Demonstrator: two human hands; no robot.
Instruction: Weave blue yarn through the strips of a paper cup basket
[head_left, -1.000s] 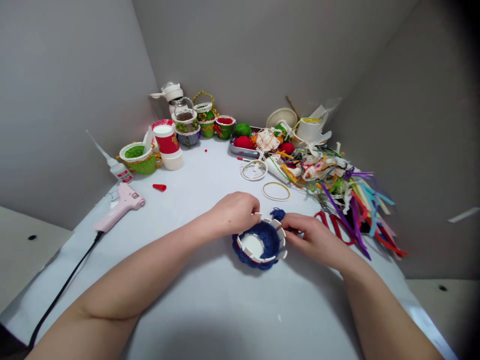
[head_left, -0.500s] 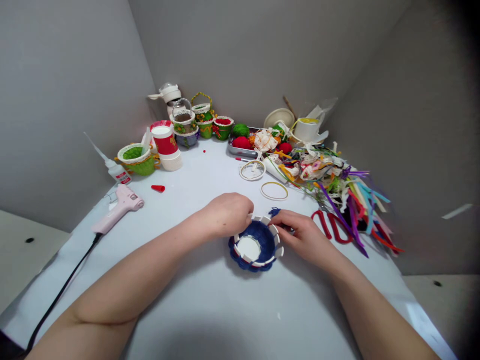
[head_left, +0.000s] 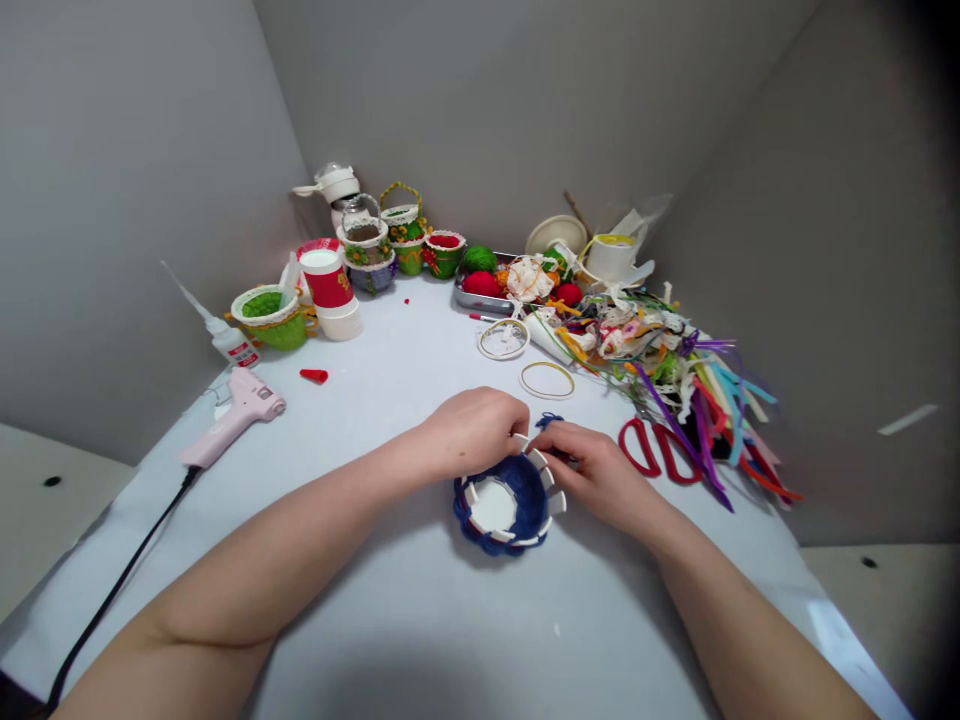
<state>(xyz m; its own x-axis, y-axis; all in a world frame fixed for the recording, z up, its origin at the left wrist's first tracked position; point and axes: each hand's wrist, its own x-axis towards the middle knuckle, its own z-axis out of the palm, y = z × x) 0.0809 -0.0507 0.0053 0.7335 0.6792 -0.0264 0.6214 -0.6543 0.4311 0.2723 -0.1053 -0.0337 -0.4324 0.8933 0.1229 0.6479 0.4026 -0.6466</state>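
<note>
Your left hand (head_left: 474, 432) is curled over the far rim of the woven cup (head_left: 525, 510), its fingers closed against the white strips. Your right hand (head_left: 596, 470) is bent inward at the cup's right side, next to a loose tuft of blue yarn (head_left: 550, 420). Its fingertips are hidden, so you can't tell whether they are pinching yarn or a strip.

The cup sits on the white sheet in the lower middle of the frame, tipped slightly, with its white base (head_left: 493, 505) showing. It should be very light. The paper strips (head_left: 556, 503) will likely bend or tear easily, while the wound yarn should feel soft, so the yarn-wrapped body looks like the safer place to hold it.

Just right of your right hand lie red scissors (head_left: 651, 452), with a heap of ribbons (head_left: 720, 420) beyond them. At the top of the frame, a metal tray (head_left: 458, 297) holds red and green yarn balls and lace. To the upper left, small finished baskets line the corner, and the green basket (head_left: 270, 320) holds green yarn. A pink glue gun (head_left: 236, 420) lies at the left.
</note>
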